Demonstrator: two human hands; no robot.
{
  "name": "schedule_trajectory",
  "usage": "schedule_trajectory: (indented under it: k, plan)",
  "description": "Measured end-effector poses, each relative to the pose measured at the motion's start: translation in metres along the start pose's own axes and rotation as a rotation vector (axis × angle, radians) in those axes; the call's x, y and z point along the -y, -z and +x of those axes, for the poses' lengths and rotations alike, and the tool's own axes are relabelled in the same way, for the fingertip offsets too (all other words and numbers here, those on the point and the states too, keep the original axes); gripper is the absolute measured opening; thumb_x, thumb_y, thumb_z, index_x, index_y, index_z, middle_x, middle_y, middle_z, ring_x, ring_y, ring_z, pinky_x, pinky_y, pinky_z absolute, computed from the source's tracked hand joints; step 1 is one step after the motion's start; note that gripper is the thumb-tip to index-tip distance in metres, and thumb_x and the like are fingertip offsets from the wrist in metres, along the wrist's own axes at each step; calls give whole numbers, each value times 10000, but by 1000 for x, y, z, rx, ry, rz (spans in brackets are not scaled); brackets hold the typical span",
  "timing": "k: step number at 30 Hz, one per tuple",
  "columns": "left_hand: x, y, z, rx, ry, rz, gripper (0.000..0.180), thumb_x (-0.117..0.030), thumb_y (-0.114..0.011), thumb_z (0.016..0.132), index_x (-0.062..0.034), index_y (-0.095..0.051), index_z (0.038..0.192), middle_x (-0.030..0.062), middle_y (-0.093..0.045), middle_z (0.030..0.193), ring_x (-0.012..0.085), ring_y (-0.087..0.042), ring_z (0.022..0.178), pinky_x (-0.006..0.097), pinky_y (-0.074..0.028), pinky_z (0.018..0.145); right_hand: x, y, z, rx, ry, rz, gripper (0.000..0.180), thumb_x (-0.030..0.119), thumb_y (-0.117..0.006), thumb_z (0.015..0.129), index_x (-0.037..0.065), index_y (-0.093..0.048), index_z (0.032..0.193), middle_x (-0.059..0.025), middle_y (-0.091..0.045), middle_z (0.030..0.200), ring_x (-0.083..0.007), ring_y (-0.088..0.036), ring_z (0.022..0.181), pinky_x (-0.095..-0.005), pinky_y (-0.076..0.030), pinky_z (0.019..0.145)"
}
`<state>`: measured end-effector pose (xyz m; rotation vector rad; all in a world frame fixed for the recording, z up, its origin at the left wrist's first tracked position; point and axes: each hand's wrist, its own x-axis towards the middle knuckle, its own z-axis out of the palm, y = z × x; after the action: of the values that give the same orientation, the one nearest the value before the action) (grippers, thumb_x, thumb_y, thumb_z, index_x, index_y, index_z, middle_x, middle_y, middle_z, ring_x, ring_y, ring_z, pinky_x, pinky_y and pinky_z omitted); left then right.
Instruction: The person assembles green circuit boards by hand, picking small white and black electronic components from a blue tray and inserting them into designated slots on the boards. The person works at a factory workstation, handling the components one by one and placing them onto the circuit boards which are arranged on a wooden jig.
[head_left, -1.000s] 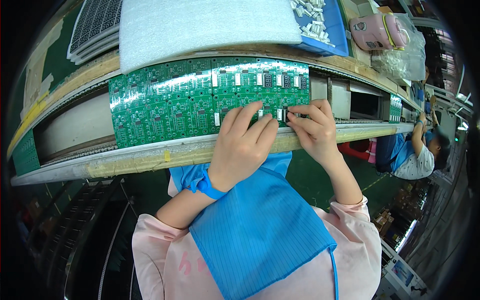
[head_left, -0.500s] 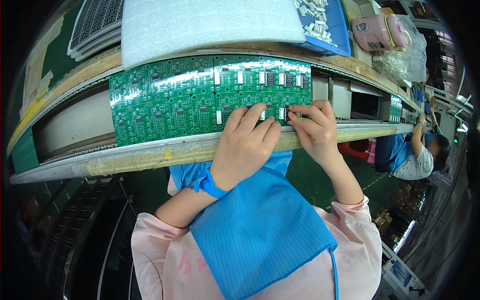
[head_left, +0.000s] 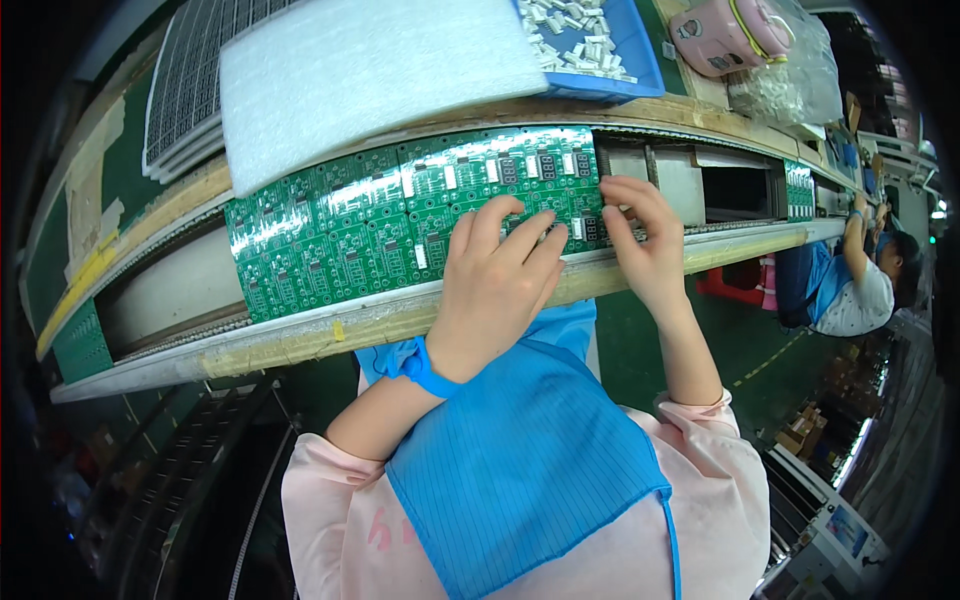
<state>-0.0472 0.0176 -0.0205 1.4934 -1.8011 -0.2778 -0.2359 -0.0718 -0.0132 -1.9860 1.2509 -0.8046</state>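
Note:
A long green circuit board panel lies in the conveyor rail in front of me. Black digit displays and white connectors stand on its right part. My left hand rests over the lower right of the panel, palm down, its bent fingers apart; what lies under them is partly hidden. At the panel's right end my right hand hovers beside a digit display in the lower row. Its thumb and index finger are apart, with nothing visible between them.
Beyond the rail are a white foam sheet, a stack of dark gridded sheets and a blue bin of white connectors. A pink container stands at far right. A co-worker sits farther along the line.
My right hand has let go of the display at the lower right and moved to the panel's right edge, fingers spreading. My left hand stays over the panel. The whole view has turned slightly.

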Motion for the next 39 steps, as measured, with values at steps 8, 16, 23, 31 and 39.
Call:
schedule_trajectory:
  k: [8, 16, 23, 31, 39]
  plan:
    - [7, -9, 15, 64, -81, 76, 220, -103, -816, 713, -72, -763, 924, -1, -722, 1029, 270, -569, 1048, 432, -436, 902, -20, -3, 11, 122, -405, 230, 252, 90, -698, 908, -40, -709, 1124, -120, -730, 764, -140, -676, 657, -280, -526, 621]
    - [11, -3, 31, 209, -121, 27, 169, -74, -830, 664, -69, -760, 818, 5, -713, 974, 270, -540, 948, 431, -425, 871, -23, -3, 15, 192, -478, 197, 224, 143, -737, 874, -28, -741, 1018, -183, -729, 784, -260, -710, 686, -360, -545, 670]
    - [2, -3, 38, 308, -116, 48, 142, -46, -793, 671, -24, -736, 799, 60, -679, 950, 272, -539, 900, 398, -453, 815, -18, -2, 15, 163, -456, 175, 166, 140, -728, 856, 15, -767, 958, -201, -730, 854, -370, -713, 831, -436, -558, 770]
    - [-10, 4, 54, 439, -139, 123, 132, -14, -775, 692, 3, -725, 813, 82, -680, 956, 273, -537, 861, 389, -452, 776, -21, -3, 12, 130, -363, 108, 205, 121, -726, 864, -22, -748, 1009, -203, -737, 859, -310, -729, 766, -383, -560, 708]
    - [-17, 0, 48, 406, -149, 242, 168, -5, -802, 682, -3, -747, 840, 61, -718, 978, 255, -512, 809, 366, -438, 746, -14, 0, 11, 74, -359, 129, 106, 77, -687, 829, 9, -752, 878, -168, -736, 838, -364, -717, 853, -466, -564, 759]
